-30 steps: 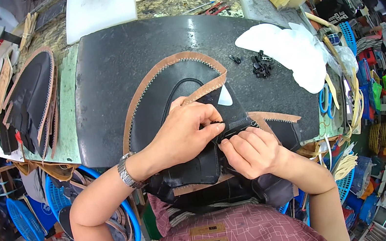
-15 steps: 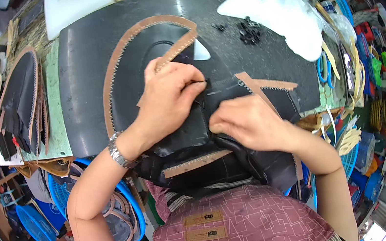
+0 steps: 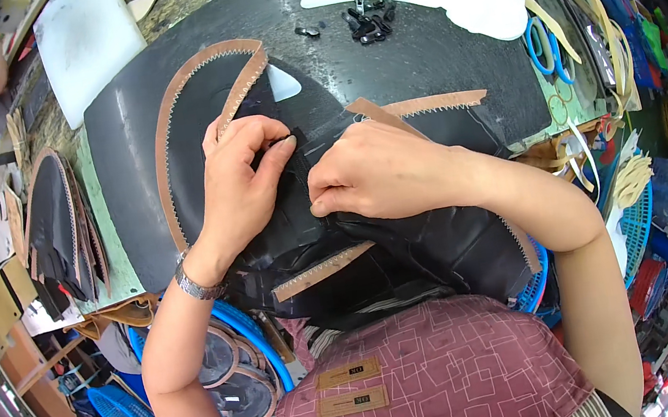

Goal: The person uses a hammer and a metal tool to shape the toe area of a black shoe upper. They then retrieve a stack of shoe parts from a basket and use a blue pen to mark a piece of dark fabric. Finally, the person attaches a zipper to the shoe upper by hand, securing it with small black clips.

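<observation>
Left grip [image 3: 247, 169] pinched on black material [image 3: 289, 193], right grip [image 3: 376, 170] curled against it, hold unclear, brown zigzag-edged trim [image 3: 162, 164]

2 tan labels [image 3: 352, 401] on the maroon apron [image 3: 459, 370] bear lettering, the finest apparently illegible.

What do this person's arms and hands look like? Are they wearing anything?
The left hand and right hand have no gloves, and no sleeves cover the forearms. A shiny, silvery metal band, like a watch strap, circles the left wrist.

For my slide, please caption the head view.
Left hand and right hand grip black material with zigzag-stitched brown edging.
</observation>
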`<state>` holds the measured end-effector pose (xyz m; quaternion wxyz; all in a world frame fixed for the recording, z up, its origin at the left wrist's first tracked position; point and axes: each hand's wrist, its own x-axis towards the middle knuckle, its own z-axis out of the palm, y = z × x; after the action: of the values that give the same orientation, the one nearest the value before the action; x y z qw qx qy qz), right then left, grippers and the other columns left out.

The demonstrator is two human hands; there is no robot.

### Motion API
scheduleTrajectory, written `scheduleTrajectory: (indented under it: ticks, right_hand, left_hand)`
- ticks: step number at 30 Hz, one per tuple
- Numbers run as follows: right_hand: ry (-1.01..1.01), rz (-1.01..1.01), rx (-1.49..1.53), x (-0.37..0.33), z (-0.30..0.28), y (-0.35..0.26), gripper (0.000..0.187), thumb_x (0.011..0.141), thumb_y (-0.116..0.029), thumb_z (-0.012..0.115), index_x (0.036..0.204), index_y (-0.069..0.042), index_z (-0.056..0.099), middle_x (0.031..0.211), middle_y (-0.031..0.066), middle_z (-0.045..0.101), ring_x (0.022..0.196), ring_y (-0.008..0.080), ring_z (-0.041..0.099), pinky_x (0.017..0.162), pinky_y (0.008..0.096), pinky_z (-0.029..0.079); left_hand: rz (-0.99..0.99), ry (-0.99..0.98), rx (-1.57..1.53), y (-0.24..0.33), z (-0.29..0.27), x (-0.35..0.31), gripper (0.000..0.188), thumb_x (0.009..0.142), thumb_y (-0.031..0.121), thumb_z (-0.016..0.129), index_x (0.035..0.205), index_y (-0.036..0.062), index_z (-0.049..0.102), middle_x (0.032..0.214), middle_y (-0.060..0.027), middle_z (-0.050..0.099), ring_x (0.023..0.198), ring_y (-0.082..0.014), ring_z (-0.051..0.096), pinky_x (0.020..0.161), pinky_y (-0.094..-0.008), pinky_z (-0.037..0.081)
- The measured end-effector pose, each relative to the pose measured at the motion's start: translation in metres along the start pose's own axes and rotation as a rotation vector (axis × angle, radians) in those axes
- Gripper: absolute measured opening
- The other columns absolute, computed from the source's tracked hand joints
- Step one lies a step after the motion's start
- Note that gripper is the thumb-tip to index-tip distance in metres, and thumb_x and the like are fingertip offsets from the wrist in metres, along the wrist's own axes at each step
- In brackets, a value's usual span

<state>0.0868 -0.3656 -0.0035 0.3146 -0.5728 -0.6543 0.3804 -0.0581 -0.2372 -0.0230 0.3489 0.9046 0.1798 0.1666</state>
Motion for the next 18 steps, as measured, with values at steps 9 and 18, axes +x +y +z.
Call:
scheduleTrajectory:
  ticks: [9,18]
  right_hand:
    - [0.543,0.37,-0.235,-0.085,-0.015,-0.011,0.035,0.075,-0.024,0.069,0.1,-0.003,0.056,0.088,0.0127,0.059,0.08,0.0288,0.059,0.07,0.0359,0.046]
    - [0.191,0.032,-0.107,-0.042,-0.047,-0.05,0.029,0.077,-0.014,0.067,0.099,0.001,0.057,0.082,0.0181,0.058,0.076,0.0357,0.059,0.066,0.0402,0.047]
  left_hand:
    - [0.033,0.042,-0.061,-0.002,-0.002,-0.004,0.005,0.079,0.009,0.063,0.081,0.0084,0.059,0.079,-0.0015,0.058,0.085,-0.0193,0.057,0.1,-0.0444,0.025]
    - [0.178,0.657,0.688,0.022,-0.09,-0.036,0.01,0.065,0.007,0.064,0.071,0.0155,0.064,0.078,0.0014,0.062,0.09,-0.0195,0.055,0.1,-0.047,0.02]
